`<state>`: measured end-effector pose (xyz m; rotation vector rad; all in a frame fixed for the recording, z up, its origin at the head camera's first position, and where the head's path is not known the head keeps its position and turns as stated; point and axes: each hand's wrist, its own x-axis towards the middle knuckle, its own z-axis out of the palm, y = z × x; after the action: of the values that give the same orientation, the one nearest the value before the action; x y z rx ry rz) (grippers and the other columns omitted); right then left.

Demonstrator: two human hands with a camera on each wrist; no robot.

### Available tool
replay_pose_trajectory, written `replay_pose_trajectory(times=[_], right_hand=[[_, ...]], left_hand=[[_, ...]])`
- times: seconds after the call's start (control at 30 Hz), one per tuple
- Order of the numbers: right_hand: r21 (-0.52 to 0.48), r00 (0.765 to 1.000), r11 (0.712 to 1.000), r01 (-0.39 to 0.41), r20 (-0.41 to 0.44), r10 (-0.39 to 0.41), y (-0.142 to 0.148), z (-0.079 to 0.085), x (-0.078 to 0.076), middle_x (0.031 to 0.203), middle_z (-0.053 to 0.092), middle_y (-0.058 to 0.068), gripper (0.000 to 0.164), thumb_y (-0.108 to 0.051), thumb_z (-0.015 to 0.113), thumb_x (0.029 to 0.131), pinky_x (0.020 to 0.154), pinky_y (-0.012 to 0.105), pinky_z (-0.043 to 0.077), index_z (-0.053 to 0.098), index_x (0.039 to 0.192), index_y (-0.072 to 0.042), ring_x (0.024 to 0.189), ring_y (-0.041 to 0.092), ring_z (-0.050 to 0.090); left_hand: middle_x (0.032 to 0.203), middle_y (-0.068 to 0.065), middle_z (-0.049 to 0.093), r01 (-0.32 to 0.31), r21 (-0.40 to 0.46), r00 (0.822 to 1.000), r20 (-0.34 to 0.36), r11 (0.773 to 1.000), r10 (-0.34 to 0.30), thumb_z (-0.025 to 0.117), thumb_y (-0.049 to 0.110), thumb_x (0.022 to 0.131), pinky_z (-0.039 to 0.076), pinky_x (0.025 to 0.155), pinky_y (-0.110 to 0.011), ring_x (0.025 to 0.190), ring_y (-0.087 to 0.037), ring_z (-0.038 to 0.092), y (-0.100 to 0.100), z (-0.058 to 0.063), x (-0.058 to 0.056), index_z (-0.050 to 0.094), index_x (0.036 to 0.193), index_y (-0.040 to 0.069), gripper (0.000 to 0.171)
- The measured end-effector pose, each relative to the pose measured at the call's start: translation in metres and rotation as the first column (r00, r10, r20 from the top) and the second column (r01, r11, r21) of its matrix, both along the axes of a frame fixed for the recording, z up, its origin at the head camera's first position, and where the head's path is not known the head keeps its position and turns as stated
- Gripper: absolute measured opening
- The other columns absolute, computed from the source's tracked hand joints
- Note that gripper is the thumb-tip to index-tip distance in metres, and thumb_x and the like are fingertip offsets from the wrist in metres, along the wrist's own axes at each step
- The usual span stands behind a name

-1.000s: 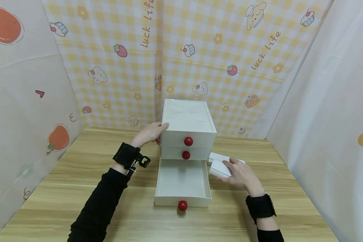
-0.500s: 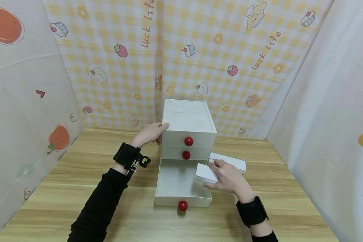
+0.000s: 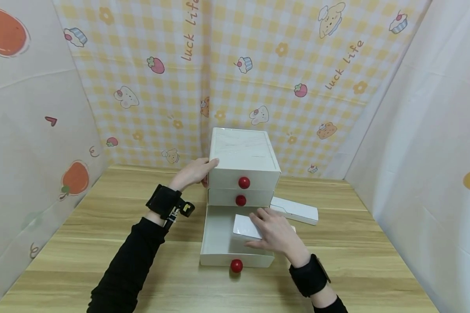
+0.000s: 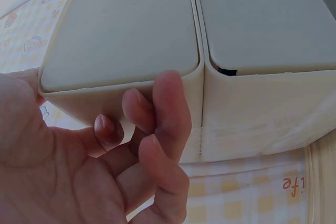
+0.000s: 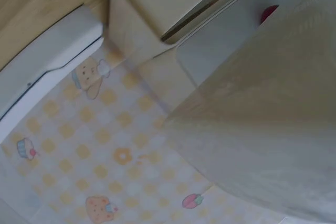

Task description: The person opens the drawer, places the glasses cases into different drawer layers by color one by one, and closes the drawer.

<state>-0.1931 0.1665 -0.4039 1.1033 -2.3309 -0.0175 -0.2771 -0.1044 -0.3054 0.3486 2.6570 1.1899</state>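
A white drawer cabinet [image 3: 243, 150] with red round knobs stands on the wooden table; its bottom drawer [image 3: 235, 260] is pulled out. My left hand [image 3: 193, 172] holds the cabinet's upper left edge, thumb on top and fingers at the side. In the left wrist view its curled fingers [image 4: 170, 103] touch the cabinet wall. Over the open drawer, my right hand [image 3: 278, 232] grips a white oblong box [image 3: 246, 227], whose far end shows past the hand. In the right wrist view a large blurred pale surface covers much of the picture and the hand cannot be made out.
Another white oblong box [image 3: 297, 211] lies on the table to the right of the cabinet, close to its side. The middle drawer [image 3: 223, 198] and top drawer [image 3: 223, 179] are closed. A checked curtain [image 3: 239, 100] hangs behind, with white cloth at both sides.
My right hand has carried the white box leftward from the table beside the cabinet to over the pulled-out drawer. The left hand has stayed on the cabinet.
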Motion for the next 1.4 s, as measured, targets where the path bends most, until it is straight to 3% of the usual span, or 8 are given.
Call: replay_pose_trajectory(times=[0.27,0.4,0.57,0.83,1.07,1.27,1.33,1.4], right_hand=[[0.059,0.999,0.998,-0.004,-0.036,0.006,-0.029,-0.002,-0.004,0.093,0.062,0.002,0.070,-0.067,0.071,0.066,0.069,0.029,0.053,0.064,0.107,-0.011,0.085,0.019,0.060],[0.096,0.997,0.995,-0.018,-0.075,0.026,-0.040,-0.009,-0.009,0.089,0.061,-0.001,0.069,-0.070,0.070,0.066,0.063,0.024,0.051,0.064,0.104,-0.013,0.079,0.016,0.059],[0.166,0.997,0.986,0.022,-0.076,-0.009,-0.050,-0.022,-0.014,0.092,0.063,-0.002,0.071,-0.073,0.068,0.065,0.060,0.022,0.049,0.065,0.108,-0.016,0.080,0.014,0.059],[0.171,0.997,0.982,0.082,-0.024,-0.079,-0.057,-0.039,-0.017,0.101,0.064,0.000,0.074,-0.069,0.070,0.067,0.067,0.025,0.052,0.061,0.117,-0.015,0.085,0.017,0.060],[0.143,0.988,0.983,0.119,0.078,-0.131,-0.060,-0.041,-0.016,0.105,0.065,0.004,0.080,-0.064,0.072,0.067,0.068,0.026,0.054,0.056,0.126,-0.012,0.085,0.019,0.062],[0.122,0.981,0.980,0.155,0.099,-0.167,-0.063,-0.044,-0.014,0.104,0.067,0.007,0.082,-0.060,0.072,0.069,0.073,0.028,0.055,0.054,0.129,-0.007,0.087,0.021,0.064],[0.112,0.974,0.978,0.178,0.120,-0.191,-0.063,-0.044,-0.014,0.107,0.067,0.009,0.082,-0.055,0.074,0.070,0.077,0.030,0.054,0.052,0.131,-0.005,0.090,0.022,0.064],[0.099,0.971,0.976,0.193,0.125,-0.204,-0.063,-0.045,-0.015,0.108,0.067,0.010,0.066,-0.038,0.073,0.080,0.078,0.031,0.054,0.050,0.132,-0.004,0.091,0.023,0.064]], left_hand=[[0.074,-0.005,0.057,-0.013,-0.005,1.000,0.001,1.000,0.013,0.030,0.050,0.100,0.049,0.075,-0.036,0.072,-0.026,0.064,-0.001,0.001,0.001,0.056,0.118,0.003,0.056],[0.075,-0.005,0.056,-0.011,-0.003,1.000,0.004,1.000,0.011,0.030,0.050,0.100,0.047,0.072,-0.032,0.077,-0.030,0.065,-0.001,0.001,0.002,0.055,0.118,0.003,0.056],[0.076,-0.006,0.055,-0.010,0.011,1.000,0.010,1.000,0.010,0.030,0.049,0.100,0.046,0.069,-0.028,0.078,-0.031,0.065,0.000,0.000,0.003,0.055,0.116,0.003,0.055],[0.076,-0.005,0.056,-0.006,0.006,1.000,0.005,1.000,0.006,0.030,0.050,0.100,0.045,0.068,-0.028,0.077,-0.030,0.065,0.000,-0.001,0.002,0.055,0.117,0.003,0.056],[0.080,-0.007,0.057,-0.014,0.002,1.000,0.003,1.000,0.014,0.030,0.050,0.100,0.048,0.074,-0.033,0.069,-0.022,0.063,-0.001,0.000,0.001,0.055,0.120,0.003,0.057],[0.080,-0.007,0.056,-0.014,0.008,1.000,0.006,1.000,0.014,0.030,0.050,0.100,0.048,0.075,-0.033,0.069,-0.022,0.063,-0.001,-0.002,0.001,0.054,0.120,0.003,0.057],[0.082,-0.008,0.057,-0.012,0.007,1.000,0.005,1.000,0.012,0.030,0.050,0.100,0.048,0.074,-0.032,0.068,-0.021,0.063,-0.001,-0.002,0.001,0.054,0.120,0.002,0.057],[0.084,-0.009,0.058,-0.010,0.005,1.000,0.005,1.000,0.010,0.030,0.050,0.100,0.048,0.074,-0.032,0.066,-0.019,0.062,-0.001,-0.001,0.001,0.054,0.122,0.002,0.058]])
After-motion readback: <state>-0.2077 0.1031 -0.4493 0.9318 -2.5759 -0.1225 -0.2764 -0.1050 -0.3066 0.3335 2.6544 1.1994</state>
